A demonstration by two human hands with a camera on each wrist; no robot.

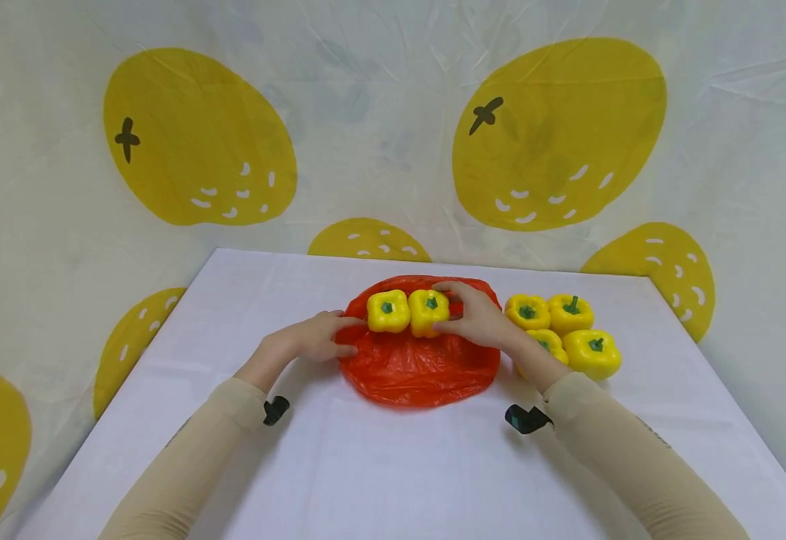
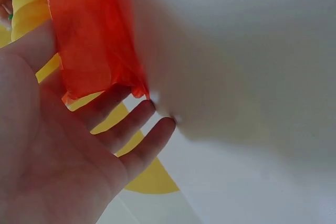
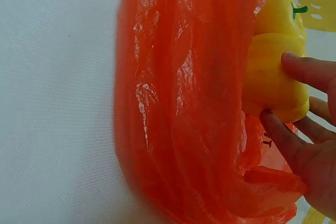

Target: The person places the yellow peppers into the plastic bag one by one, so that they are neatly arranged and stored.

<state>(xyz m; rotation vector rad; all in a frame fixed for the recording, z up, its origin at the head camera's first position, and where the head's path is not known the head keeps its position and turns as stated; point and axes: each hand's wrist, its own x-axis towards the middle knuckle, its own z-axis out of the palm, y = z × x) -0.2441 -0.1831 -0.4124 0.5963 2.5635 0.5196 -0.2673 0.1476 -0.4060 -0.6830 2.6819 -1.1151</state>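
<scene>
Backdrop [image 1: 379, 97]: pale hanging cloth, creased, printed with large yellow oval fruit. Table covering [image 1: 393, 472]: white fabric, lightly wrinkled, fine weave showing in the right wrist view. Sleeves, two: beige fabric, left [image 1: 190, 457] and right [image 1: 643, 450]. Bag [image 1: 420, 379]: thin red plastic film, glossy, crumpled, rounded in outline, lying on the table between the hands. Peppers, six: smooth, shiny yellow, blocky and lobed, green stems. Of these, the left pepper [image 1: 388, 319] and the right pepper [image 1: 425, 321] sit side by side at the bag's far part, with red film rising past their lower portions in the right wrist view; the four-pepper cluster [image 1: 594, 358] stands in two rows on the cloth, just right of the bag. Wrist devices, two: small, black, left [image 1: 276, 410] and right [image 1: 528, 419]. Obscured: one cluster pepper lies partly behind the right forearm; both sleeves run off the lower edge; the left wrist view gives only a yellow sliver of pepper behind film, and the right wrist view crops its hand. Left hand [image 1: 310, 337]: fingers spread and loosely extended at the bag's left edge, against the film; any grip on it cannot be told. Right hand [image 1: 479, 315]: thumb and fingers parted to the right pepper's width, holding it from its right side.
</scene>
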